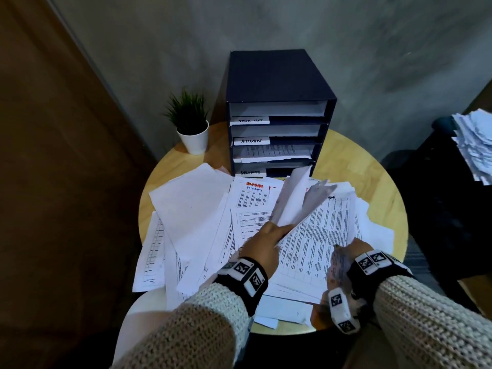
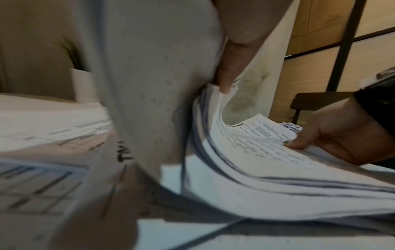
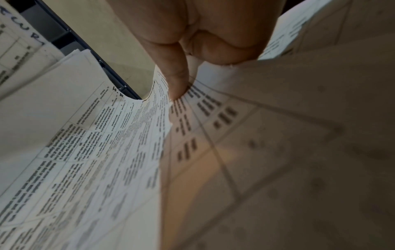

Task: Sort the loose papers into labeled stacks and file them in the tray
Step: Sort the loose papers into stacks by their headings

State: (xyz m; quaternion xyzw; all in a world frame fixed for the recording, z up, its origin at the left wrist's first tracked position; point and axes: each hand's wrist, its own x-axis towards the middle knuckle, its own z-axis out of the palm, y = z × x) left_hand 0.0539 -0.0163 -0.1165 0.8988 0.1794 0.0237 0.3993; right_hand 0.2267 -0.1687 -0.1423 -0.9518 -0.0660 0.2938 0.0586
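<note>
Loose printed papers [image 1: 191, 209] cover the round wooden table [image 1: 378, 169]. My left hand [image 1: 274, 233] pinches a few sheets [image 1: 295, 201] and holds them lifted over the middle of the pile; the left wrist view shows its thumb [image 2: 224, 84] on their edge. My right hand [image 1: 346, 247] grips the near right edge of a printed stack [image 1: 319, 235], thumb on top, and its thumb [image 3: 177, 84] presses a curled sheet in the right wrist view. At the back stands the dark file tray [image 1: 279, 75] with labelled slots, one reading ADMIN [image 1: 251, 141]; one slot holds paper.
A small potted plant [image 1: 191, 129] stands left of the tray. Another heap of papers [image 1: 474, 145] lies on dark furniture to the right. A grey wall runs behind the table, with a brown panel at the left.
</note>
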